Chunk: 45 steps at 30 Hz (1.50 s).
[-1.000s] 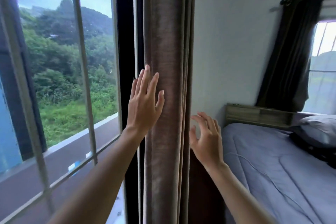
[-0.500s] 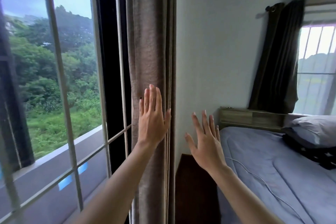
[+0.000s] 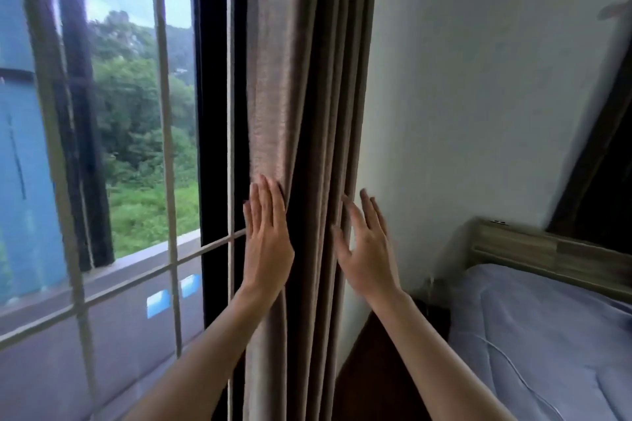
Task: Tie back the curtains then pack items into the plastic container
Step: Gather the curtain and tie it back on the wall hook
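Head view. Curtain: brown-grey cloth, gathered into upright folds, hanging between the window and the white wall; it runs from the top edge of the picture to the bottom.

Left hand: fingers straight and together, palm flat against the window-side face of the curtain; grips nothing.

Right hand: fingers straight and slightly spread, held at the wall-side edge of the curtain; whether its fingertips touch the cloth cannot be told. Holds nothing.

Both forearms rise from the bottom of the picture, one on each side of the folds.

Window: pale bars in front of the glass, a dark frame just beside the curtain; green trees and a hill outside.

Bed: lower right, grey-blue cover, a thin white cord lying across it, wooden headboard against the wall.

Second curtain: dark, at the right edge, above the headboard.

Plastic container: not in view.
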Tool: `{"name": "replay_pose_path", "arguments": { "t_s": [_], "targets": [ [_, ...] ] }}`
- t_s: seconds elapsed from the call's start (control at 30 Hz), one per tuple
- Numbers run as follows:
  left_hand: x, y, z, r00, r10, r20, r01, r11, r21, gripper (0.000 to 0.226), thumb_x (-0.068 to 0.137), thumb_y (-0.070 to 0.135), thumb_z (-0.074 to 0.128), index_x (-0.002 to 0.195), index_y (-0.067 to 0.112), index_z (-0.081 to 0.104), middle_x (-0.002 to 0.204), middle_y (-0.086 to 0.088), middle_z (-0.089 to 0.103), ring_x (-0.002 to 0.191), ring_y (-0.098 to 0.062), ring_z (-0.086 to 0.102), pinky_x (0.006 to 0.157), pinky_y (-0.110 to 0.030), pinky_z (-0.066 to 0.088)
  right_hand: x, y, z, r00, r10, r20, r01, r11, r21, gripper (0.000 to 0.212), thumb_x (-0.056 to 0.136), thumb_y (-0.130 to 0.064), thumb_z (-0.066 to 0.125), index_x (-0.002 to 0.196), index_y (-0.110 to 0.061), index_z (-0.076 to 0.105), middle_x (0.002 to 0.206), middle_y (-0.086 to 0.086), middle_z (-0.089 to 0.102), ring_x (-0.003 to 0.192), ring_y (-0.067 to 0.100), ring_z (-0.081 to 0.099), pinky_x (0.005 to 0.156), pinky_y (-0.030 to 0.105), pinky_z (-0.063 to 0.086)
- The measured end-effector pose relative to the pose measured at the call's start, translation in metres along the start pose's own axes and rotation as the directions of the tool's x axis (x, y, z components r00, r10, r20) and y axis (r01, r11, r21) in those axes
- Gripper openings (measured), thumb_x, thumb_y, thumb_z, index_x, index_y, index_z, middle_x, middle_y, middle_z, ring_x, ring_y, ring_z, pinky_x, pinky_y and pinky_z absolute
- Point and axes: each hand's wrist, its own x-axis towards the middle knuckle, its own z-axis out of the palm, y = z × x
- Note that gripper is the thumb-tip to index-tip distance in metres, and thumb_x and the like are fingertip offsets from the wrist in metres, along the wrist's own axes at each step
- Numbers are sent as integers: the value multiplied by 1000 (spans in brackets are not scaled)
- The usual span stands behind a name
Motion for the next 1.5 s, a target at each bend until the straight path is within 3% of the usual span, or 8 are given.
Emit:
{"name": "replay_pose_path", "arguments": {
  "t_s": [0.3, 0.43, 0.57, 0.7, 0.97, 1.27, 1.37, 1.5],
  "targets": [
    [-52, -29, 1, 988, 27, 149, -29, 1000, 6, 99, 69, -33, 42, 150, -1, -7, 159, -19, -6, 148, -30, -3, 118, -47, 19, 15, -15, 56, 999, 36, -35, -24, 951, 308, 64, 94, -30, 61, 150, -17, 31, 146, -2, 43, 132, 7, 42, 105, 13, 30],
    [-69, -44, -6, 972, 78, 223, -76, 997, -17, 96, 80, -24, 48, 150, 5, -11, 160, -12, -8, 148, -25, -3, 119, -45, 18, 12, -18, 74, 988, 129, -85, -84, 910, 405, 72, 90, -19, 67, 151, -18, 28, 143, -1, 40, 122, -7, 35, 103, 0, 23],
    [-70, -46, -17, 960, 94, 263, -78, 994, -72, 74, 94, -4, 34, 150, 8, -13, 160, -10, -6, 148, -19, -5, 119, -44, 18, 3, -16, 83, 982, 190, 11, -179, 902, 394, 79, 92, -15, 63, 155, -23, 16, 150, 2, 34, 134, 13, 39, 113, 30, 35],
    [-57, -42, -21, 958, 26, 287, 28, 983, -184, 73, 101, 14, 40, 150, 9, -12, 160, -7, -11, 148, -14, -9, 121, -40, 11, -20, -21, 87, 991, 124, 55, -135, 935, 327, 73, 97, -23, 55, 155, -30, 10, 151, -1, 37, 134, 15, 42, 110, 38, 39],
    [-51, -46, -24, 956, 26, 293, 70, 947, -313, 104, 86, -20, 45, 146, 26, -26, 161, -2, -11, 148, -14, -4, 118, -44, 23, -80, -26, 94, 996, 92, -16, -86, 975, 203, 72, 94, -23, 61, 154, -22, 21, 126, -3, 63, 106, 16, 63, 95, 14, 36],
    [-53, -48, -39, 934, 26, 356, 104, 935, -340, 99, 75, -28, 28, 145, 21, -22, 159, 2, -17, 147, -10, -13, 121, -40, 12, -125, -58, 102, 999, 52, 6, -52, 977, 207, 66, 93, -23, 52, 152, -18, 24, 109, -1, 71, 89, 8, 69, 82, 20, 56],
    [-52, -46, -44, 931, 24, 363, 137, 902, -411, 84, 87, -18, 27, 147, 21, -17, 160, 3, -14, 148, -11, -6, 120, -42, 15, -130, -71, 106, 999, 40, 8, -41, 982, 182, 63, 91, -15, 51, 150, -15, 30, 110, 0, 71, 92, 8, 68, 83, 17, 54],
    [-51, -42, -49, 938, -5, 347, 199, 825, -528, 60, 104, 26, 29, 151, 26, -9, 162, 6, 1, 148, -15, 12, 118, -45, 23, -135, -84, 108, 1000, 5, 18, -7, 992, 124, 69, 83, -4, 63, 147, -14, 40, 118, -2, 68, 99, 8, 66, 77, 13, 51]
  ]
}}
